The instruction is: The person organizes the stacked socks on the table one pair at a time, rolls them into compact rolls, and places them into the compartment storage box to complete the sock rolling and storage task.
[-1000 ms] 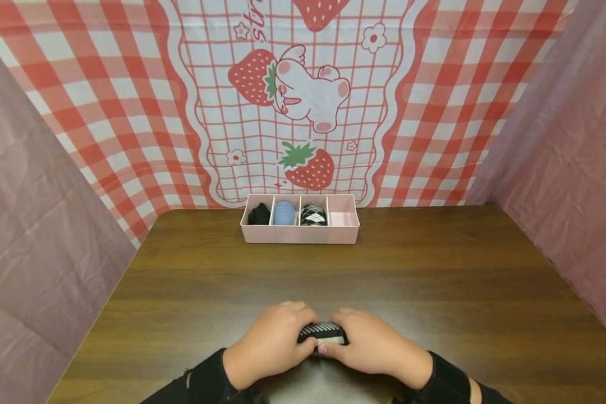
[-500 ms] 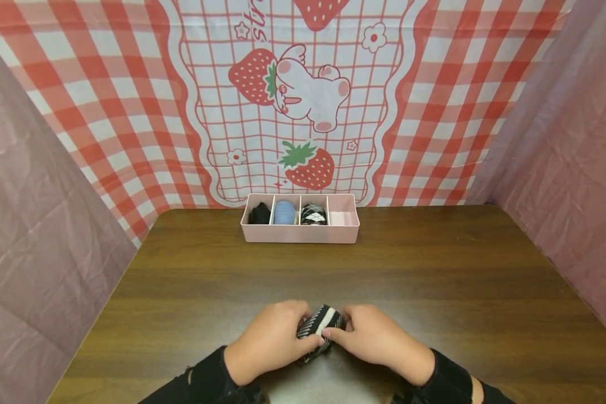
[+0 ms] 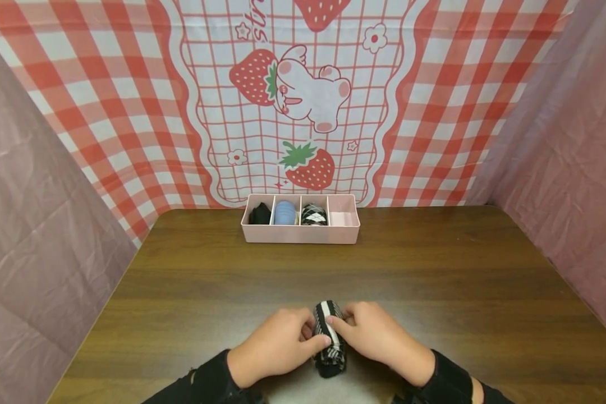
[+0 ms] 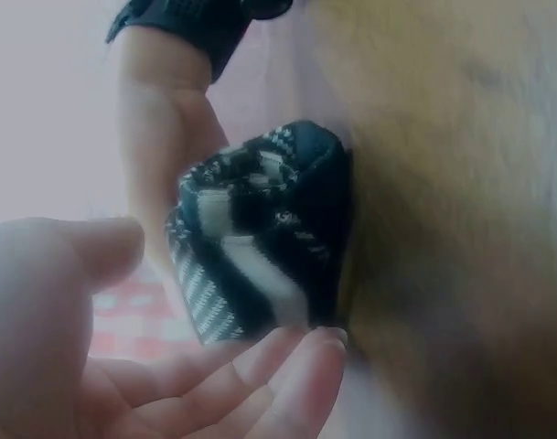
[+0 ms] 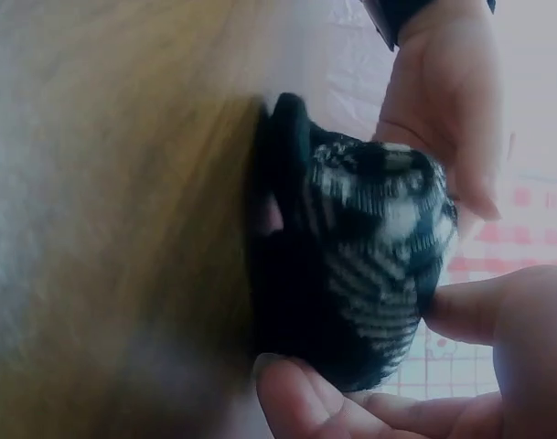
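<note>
A black-and-white patterned rolled sock [image 3: 331, 357] with a pale stripe lies lengthwise between both hands on the wooden table, one end toward the person. My right hand [image 3: 376, 335] pinches it, thumb on top and fingers along the right side. In the right wrist view, that thumb and those fingertips press against the knit [image 5: 374, 274]. Beside the roll on the left is my left hand [image 3: 281, 343], fingers loosely bent with the tips at its side. The left wrist view has the left thumb standing apart from the sock [image 4: 260, 247], the fingertips touching its lower edge.
At the back of the table [image 3: 434, 264] stands a pink divided box [image 3: 300, 235]. Its compartments hold a black roll [image 3: 260, 215], a blue roll [image 3: 284, 213] and an argyle roll [image 3: 313, 215]; the rightmost compartment is bare. A strawberry-print checked cloth [image 3: 303, 123] hangs behind.
The sock has turned from lying crosswise between the hands to pointing away from the person. The left thumb has come off its top; the right hand keeps its grip. The box has stayed put.
</note>
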